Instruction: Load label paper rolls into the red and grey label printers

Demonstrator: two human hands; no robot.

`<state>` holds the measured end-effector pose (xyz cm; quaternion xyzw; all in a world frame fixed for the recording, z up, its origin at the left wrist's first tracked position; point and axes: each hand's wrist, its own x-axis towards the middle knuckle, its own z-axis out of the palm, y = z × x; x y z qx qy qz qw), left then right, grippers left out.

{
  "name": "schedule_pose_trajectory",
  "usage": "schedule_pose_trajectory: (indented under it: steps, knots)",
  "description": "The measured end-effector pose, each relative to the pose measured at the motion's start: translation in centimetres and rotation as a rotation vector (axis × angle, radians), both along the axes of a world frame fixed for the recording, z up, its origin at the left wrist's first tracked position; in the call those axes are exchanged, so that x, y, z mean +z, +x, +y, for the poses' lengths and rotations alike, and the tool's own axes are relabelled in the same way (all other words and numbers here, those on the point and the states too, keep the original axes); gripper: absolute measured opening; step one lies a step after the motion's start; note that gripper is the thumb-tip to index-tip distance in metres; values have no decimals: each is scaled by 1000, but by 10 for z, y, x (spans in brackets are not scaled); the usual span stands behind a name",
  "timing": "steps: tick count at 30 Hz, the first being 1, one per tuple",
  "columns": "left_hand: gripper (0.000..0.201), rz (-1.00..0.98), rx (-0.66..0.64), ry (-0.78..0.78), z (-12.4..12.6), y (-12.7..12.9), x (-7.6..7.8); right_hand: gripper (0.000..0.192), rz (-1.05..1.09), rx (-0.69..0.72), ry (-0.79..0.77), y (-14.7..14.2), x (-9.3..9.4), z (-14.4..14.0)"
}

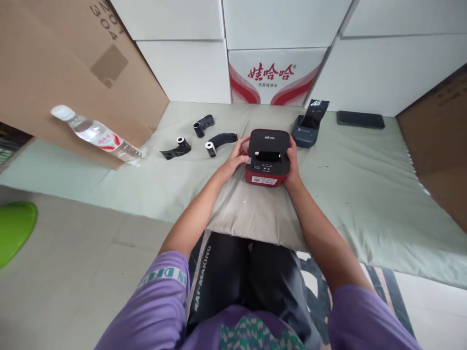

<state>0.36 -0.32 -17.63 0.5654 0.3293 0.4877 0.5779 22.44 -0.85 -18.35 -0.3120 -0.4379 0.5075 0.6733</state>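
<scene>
A small red and black label printer [268, 156] rests on a grey cushion [251, 214] in front of my knees. My left hand [238, 158] grips its left side, fingers curled over the top edge. My right hand [292, 163] holds its right side. The lid looks closed, with a slot and small buttons facing me. Three black label rolls lie on the pale green sheet to the left: one [203, 125] farthest, one [177, 147] at the left, one [220, 142] nearest my left hand.
A dark blue printer [308, 130] with its lid up stands behind the red one. A black phone [360, 119] lies at the back right. A water bottle [98, 134] leans against a cardboard box [54, 73]. White cartons line the back. A green object [14, 228] sits at the left.
</scene>
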Motion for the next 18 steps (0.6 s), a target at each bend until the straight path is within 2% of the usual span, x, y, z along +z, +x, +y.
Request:
schedule_pose_trajectory:
  steps: [5, 10, 18]
  knots:
    - [91, 38, 34, -12, 2, 1, -2, 72, -52, -30, -14, -1, 2, 1]
    - [101, 44, 44, -25, 4, 2, -2, 70, -58, -28, 2, -1, 2, 0]
    - [100, 50, 32, -13, 5, 0, -2, 81, -112, -1, -6, 1, -1, 2]
